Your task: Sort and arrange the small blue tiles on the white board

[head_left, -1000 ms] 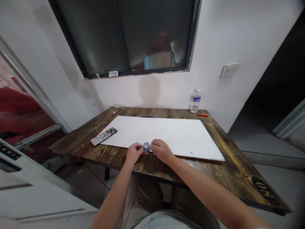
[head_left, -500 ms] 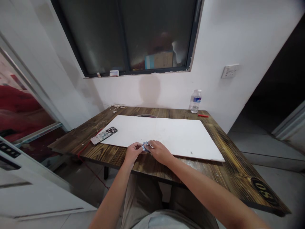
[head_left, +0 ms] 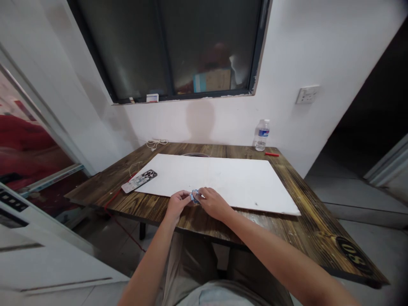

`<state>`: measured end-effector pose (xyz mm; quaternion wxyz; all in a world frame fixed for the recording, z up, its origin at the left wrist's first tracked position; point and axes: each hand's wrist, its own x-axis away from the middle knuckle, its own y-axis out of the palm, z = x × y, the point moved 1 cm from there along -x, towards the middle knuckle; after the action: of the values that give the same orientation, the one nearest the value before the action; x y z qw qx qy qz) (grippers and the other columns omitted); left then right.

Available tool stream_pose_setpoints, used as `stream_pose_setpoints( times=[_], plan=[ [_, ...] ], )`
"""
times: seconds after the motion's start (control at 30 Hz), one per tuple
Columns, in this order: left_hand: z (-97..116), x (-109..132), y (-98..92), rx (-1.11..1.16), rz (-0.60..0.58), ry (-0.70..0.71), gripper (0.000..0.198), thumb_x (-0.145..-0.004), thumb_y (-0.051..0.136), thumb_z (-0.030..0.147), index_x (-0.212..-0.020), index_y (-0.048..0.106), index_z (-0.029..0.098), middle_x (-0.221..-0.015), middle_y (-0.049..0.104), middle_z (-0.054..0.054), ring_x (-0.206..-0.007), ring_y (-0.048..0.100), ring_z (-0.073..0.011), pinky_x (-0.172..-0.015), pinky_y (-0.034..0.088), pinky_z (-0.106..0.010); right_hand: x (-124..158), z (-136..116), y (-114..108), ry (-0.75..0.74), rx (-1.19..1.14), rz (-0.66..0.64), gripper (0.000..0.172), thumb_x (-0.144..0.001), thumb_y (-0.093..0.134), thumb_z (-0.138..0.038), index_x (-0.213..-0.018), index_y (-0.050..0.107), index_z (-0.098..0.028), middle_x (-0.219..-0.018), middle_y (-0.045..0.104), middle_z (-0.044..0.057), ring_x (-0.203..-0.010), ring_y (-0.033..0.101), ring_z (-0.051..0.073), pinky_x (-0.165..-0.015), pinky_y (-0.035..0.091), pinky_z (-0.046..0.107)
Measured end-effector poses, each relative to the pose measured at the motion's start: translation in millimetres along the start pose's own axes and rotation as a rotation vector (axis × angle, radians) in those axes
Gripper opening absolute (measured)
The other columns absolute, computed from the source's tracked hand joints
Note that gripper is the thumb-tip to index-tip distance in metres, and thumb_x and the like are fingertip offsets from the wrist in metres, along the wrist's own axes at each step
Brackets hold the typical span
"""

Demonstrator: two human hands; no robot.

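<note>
Between the fingertips of both hands is a small blue and silver object [head_left: 195, 196], too small and too covered by fingers for me to tell its kind. My left hand [head_left: 177, 204] pinches it from the left, thumb and fingers closed. My right hand [head_left: 213, 202] grips its right side with bent fingers. Both hands are over the front edge of a white board [head_left: 219, 178] that lies flat on a dark wooden table [head_left: 280, 238].
A phone [head_left: 139, 181] overlaps the board's left corner, near a red cord [head_left: 112, 199]. At the back right stand a plastic water bottle [head_left: 262, 136] and a red pen-like stick [head_left: 272, 154]. A pale cable [head_left: 157, 143] lies coiled at the back left.
The small blue and silver object has turned slightly between my fingers. Both hands stay in nearly the same place, and nothing else has visibly moved.
</note>
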<state>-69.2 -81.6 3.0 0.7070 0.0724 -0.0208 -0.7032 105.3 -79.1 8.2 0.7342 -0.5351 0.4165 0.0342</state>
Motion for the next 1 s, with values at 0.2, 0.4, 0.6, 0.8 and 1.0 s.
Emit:
stream_pose_setpoints(
  times=[0.2,0.4,0.6,0.8,1.0],
  plan=[
    [-2.8,-2.1,-1.7,0.073,-0.036,-0.014,0.036,-0.057,0.083,0.039,-0.077,0.071,0.012,-0.072,0.070,-0.006,-0.065,0.064,-0.0162,-0.066,0.056,-0.031,-1.2,0.4,-0.6,0.003,0.040,-0.021,0.027,-0.096,0.041,-0.019,-0.115,0.059,-0.011,-0.098,0.055,0.012,-0.084,0.047,0.021,-0.076,0.042,0.035],
    [-2.9,-2.0,-1.1,0.029,0.019,0.024,0.037,-0.058,0.082,0.042,-0.078,0.070,0.012,-0.073,0.070,-0.005,-0.063,0.064,-0.0149,-0.064,0.054,-0.027,-2.6,-0.1,-5.7,0.033,-0.014,-0.072,0.035,-0.092,0.045,-0.018,-0.126,0.054,-0.014,-0.104,0.055,0.014,-0.092,0.048,0.025,-0.080,0.043,0.040],
    [-4.9,-3.2,-3.5,0.067,0.169,0.106,0.036,-0.057,0.082,0.039,-0.076,0.068,0.012,-0.075,0.071,-0.005,-0.066,0.065,-0.0153,-0.070,0.055,-0.030,-2.3,-1.8,-4.1,0.088,-0.055,-0.014,0.054,-0.088,0.048,-0.015,-0.142,0.041,-0.017,-0.131,0.052,0.015,-0.121,0.042,0.029,-0.098,0.038,0.046],
    [-4.2,-3.6,-7.6,0.119,0.385,0.205,0.039,-0.059,0.081,0.041,-0.080,0.064,0.012,-0.076,0.071,-0.005,-0.067,0.066,-0.0150,-0.074,0.055,-0.032,-0.1,2.8,12.2,0.183,-0.080,-0.020,0.057,-0.093,0.044,-0.026,-0.147,0.031,-0.013,-0.152,0.032,0.015,-0.144,0.016,0.028,-0.113,0.023,0.051],
    [-5.5,-3.9,-10.2,0.156,0.403,0.195,0.042,-0.056,0.082,0.042,-0.079,0.062,0.012,-0.077,0.070,-0.005,-0.067,0.065,-0.0137,-0.072,0.055,-0.030,4.7,5.4,30.0,0.198,-0.170,-0.227,0.058,-0.094,0.042,-0.047,-0.142,0.040,-0.013,-0.148,0.040,0.016,-0.138,0.032,0.027,-0.112,0.026,0.049]
  ],
)
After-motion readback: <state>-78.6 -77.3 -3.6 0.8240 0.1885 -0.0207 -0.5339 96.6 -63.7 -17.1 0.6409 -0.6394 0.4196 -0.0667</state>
